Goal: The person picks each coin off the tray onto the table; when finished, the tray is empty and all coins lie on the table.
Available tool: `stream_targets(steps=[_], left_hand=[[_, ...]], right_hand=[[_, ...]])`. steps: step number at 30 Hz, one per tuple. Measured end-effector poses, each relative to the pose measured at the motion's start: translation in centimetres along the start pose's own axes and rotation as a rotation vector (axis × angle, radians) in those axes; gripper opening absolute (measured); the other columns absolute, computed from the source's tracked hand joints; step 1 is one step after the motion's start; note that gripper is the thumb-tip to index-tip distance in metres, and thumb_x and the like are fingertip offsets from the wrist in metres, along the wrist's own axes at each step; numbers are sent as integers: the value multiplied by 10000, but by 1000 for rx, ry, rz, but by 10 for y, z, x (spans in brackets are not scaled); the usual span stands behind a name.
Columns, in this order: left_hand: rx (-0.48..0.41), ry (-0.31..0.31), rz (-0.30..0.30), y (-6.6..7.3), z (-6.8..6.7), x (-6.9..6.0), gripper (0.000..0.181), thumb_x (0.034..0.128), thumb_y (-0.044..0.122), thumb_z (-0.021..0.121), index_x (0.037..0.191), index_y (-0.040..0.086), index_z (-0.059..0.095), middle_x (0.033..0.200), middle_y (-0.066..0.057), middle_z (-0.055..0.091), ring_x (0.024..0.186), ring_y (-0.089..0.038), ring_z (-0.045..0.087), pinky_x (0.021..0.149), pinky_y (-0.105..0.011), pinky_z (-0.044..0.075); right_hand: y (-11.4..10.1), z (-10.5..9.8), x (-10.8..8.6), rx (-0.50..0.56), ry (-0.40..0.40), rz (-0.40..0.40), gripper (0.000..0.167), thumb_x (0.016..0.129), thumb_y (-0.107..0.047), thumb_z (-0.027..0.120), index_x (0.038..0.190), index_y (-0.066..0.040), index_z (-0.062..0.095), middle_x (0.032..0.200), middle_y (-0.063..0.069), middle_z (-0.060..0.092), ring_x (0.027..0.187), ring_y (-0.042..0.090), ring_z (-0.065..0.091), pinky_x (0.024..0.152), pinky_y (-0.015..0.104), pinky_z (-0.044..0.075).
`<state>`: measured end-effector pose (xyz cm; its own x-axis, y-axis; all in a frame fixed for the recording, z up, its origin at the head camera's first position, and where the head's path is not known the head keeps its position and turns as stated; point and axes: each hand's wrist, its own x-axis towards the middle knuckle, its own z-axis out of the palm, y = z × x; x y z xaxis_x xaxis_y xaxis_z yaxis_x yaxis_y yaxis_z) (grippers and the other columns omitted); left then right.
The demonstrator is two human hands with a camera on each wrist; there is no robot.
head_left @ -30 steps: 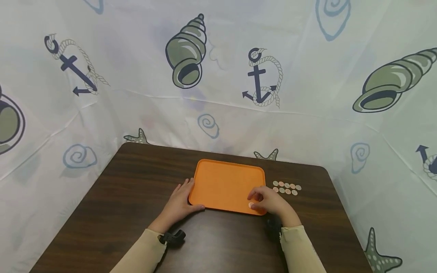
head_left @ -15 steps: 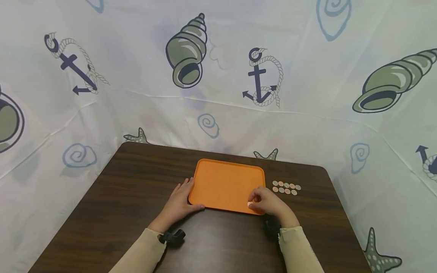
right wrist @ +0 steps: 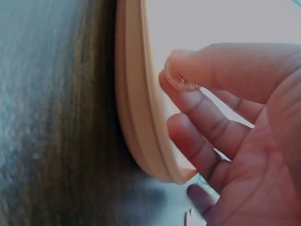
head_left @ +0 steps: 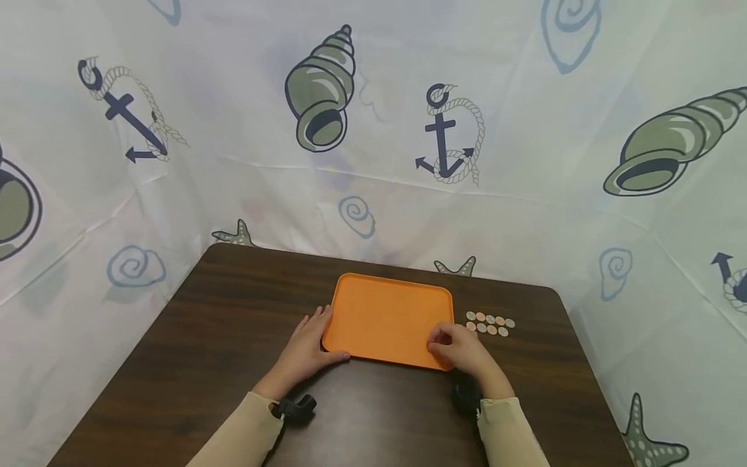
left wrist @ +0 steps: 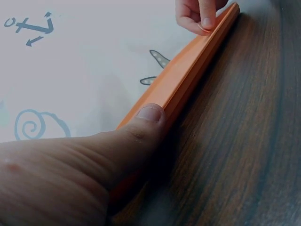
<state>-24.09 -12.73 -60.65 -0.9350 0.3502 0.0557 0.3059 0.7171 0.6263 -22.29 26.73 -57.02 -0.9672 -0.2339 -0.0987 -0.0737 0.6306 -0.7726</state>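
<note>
Near the right front corner of an orange tray (head_left: 385, 318), my right hand (head_left: 463, 350) pinches a coin (right wrist: 181, 84) between thumb and index finger. The coin's ridged edge shows in the right wrist view, and a thin rim of it in the left wrist view; the fingers hide it from the head view. My left hand (head_left: 303, 353) rests against the tray's left front corner. Its fingers lie straight along the left side and its thumb (left wrist: 148, 115) touches the front rim.
Two rows of silver and copper coins (head_left: 491, 320) lie on the dark wooden table (head_left: 373, 421), just right of the tray. A white cloth (head_left: 385, 143) printed with shells and anchors hangs behind the table.
The coin earlier showed at the right fingertips over the tray; now thumb and index finger have closed on it and cover it. My left hand and the tray stay put.
</note>
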Motion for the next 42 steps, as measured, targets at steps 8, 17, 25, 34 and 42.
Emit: stream_targets(steps=[8,17,25,34,42], left_hand=[[15,1,-7,3,-1,2,1249,838,659,875,1736,52,254,1807,-131,272,1712,-317,193,1403,-572,88],[10,1,-14,3,-1,1,1251,836,651,880,1737,54,250,1808,-127,270,1712,-317,191,1405,-566,81],[8,3,-10,3,0,1,1250,839,655,876,1738,58,246,1810,-126,268,1713,-319,190,1404,-572,83],[18,19,1,3,-1,1,1243,837,664,872,1730,43,270,1801,-139,289,1706,-334,211,1397,-592,101],[12,16,0,4,0,-1,1242,841,644,880,1730,35,261,1798,-151,289,1704,-342,213,1398,-589,100]], right_hand=[[9,-12,-3,62,188,-60,103,986,-80,804,1074,-131,788,1026,57,766,861,170,666,737,236,595],[42,-42,-15,200,464,71,166,999,-21,778,1153,40,771,1177,213,664,914,176,773,788,203,661],[77,-82,-46,288,703,334,286,986,-184,839,1186,10,772,960,-18,777,832,100,728,660,270,667],[109,-92,-55,370,762,482,395,924,-418,895,1141,-99,808,809,-161,715,739,90,626,542,263,530],[116,-92,-53,287,706,530,490,918,-458,891,1189,-60,802,805,-155,729,719,86,644,578,272,514]])
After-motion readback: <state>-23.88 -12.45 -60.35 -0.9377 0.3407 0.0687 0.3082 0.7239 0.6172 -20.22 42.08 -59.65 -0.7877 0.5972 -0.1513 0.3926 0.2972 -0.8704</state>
